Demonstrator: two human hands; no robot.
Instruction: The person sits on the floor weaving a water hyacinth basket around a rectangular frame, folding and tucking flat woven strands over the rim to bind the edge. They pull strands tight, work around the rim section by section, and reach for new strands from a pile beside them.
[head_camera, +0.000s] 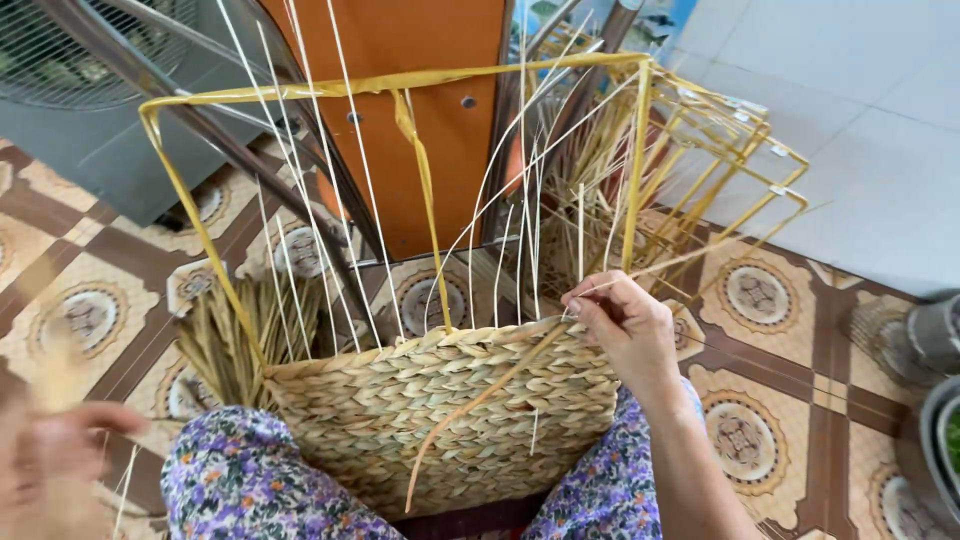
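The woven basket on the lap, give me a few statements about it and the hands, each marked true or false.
1. The right hand pinches a strand at the top edge of the woven basket. True.
2. The basket's weave reaches the top of the yellow frame. False: only the lower part is woven; thin uprights stand bare above.
3. The left hand grips the basket rim. False: it is off to the side, blurred, clear of the basket.
4. More yellow frames stand behind on the floor. True.
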